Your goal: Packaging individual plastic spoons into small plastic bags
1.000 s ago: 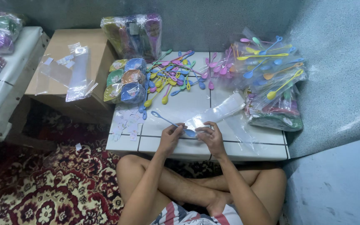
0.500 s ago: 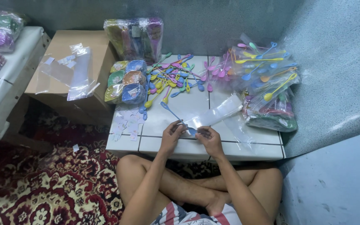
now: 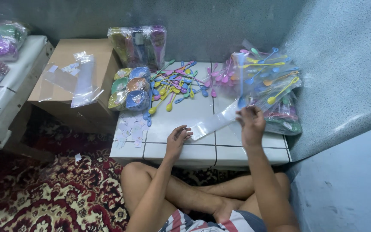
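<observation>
Right hand [image 3: 251, 124] is raised over the table's right side, fingers pinched on a blue spoon [image 3: 241, 81] that stands nearly upright, bowl down at the fingertips. Left hand [image 3: 177, 139] lies on the table [image 3: 202, 152], fingers curled loosely, tips on the near end of the clear sleeve [image 3: 213, 124]. Sleeve lies flat and runs from the left hand toward 2 o'clock, far end just under the right hand.

Risks, as I read it:
- Sleeve mouth looks flat. With only fingertips pinning it, the spoon may push the sleeve along instead of entering.
- Pinch is at the bowl end, so the long handle can swing and clip the spoon bag [image 3: 271, 86] at 1 o'clock from the hand.
- Loose spoons [image 3: 174, 86] at 11 o'clock sit near the table's middle. A sweeping forearm could scatter them.
- Paper tags [image 3: 129, 129] sit at the table's left edge and could slip off easily.
</observation>
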